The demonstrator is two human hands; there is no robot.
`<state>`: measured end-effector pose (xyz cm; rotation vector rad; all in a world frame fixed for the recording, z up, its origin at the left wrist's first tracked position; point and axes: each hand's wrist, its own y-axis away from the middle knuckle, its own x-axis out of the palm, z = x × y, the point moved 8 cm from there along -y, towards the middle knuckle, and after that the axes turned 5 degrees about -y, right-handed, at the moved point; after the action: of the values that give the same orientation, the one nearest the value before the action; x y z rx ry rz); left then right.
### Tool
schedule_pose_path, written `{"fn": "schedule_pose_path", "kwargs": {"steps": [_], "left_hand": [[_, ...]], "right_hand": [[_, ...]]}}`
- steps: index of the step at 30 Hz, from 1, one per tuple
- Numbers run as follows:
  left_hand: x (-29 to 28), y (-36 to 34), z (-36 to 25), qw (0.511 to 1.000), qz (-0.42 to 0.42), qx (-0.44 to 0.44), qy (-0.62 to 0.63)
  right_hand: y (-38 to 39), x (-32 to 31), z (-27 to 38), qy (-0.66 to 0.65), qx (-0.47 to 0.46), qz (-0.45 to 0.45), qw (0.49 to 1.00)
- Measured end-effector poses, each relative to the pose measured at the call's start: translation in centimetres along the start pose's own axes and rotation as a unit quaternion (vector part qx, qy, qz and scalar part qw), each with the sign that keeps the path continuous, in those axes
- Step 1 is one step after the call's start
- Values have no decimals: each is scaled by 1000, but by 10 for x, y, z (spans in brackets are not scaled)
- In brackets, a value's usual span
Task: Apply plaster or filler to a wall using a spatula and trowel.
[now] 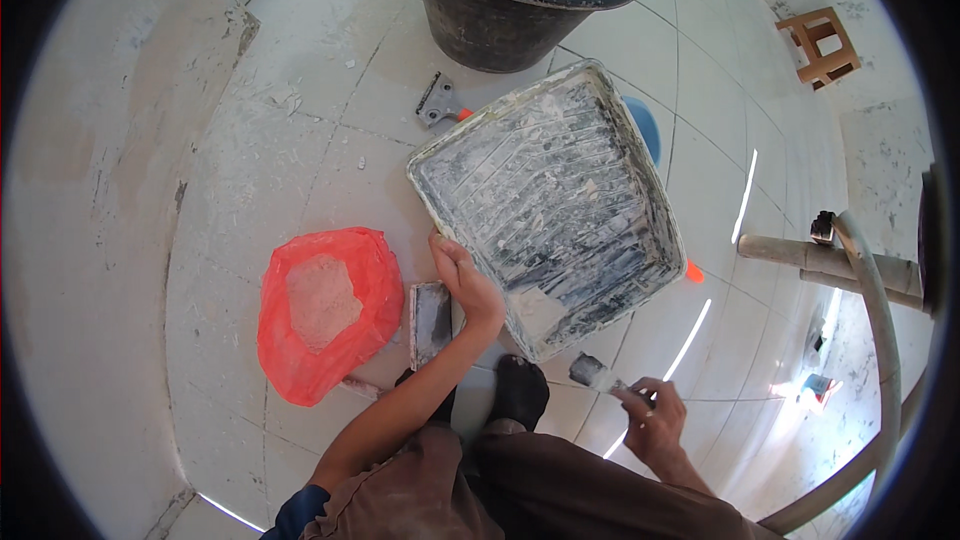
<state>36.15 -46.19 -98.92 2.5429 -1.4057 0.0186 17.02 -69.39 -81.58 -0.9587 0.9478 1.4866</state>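
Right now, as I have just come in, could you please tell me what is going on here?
A person's left hand holds the edge of a ridged tray, which is smeared with pale and dark residue. The right hand grips a small scraper, its dirty blade close to the tray's near corner. To the left, an open red bag of pale powder sits on the tiled floor. A black bucket stands beyond the tray.

Left hand (pixel 467 285) holding tray (pixel 560 180), right hand (pixel 655 422) gripping scraper (pixel 594 373), red bag (pixel 305 372), black bucket (pixel 490 35)
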Motion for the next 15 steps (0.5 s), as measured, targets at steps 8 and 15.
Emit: {"fn": "schedule_pose_path", "kwargs": {"steps": [8,15], "left_hand": [[2,0,4,999,13,-13,39],[-2,-2,10,999,27,-14,34]], "right_hand": [[-137,-17,-19,80,-20,27,996],[-192,38,-25,81,-90,185,975]]}}
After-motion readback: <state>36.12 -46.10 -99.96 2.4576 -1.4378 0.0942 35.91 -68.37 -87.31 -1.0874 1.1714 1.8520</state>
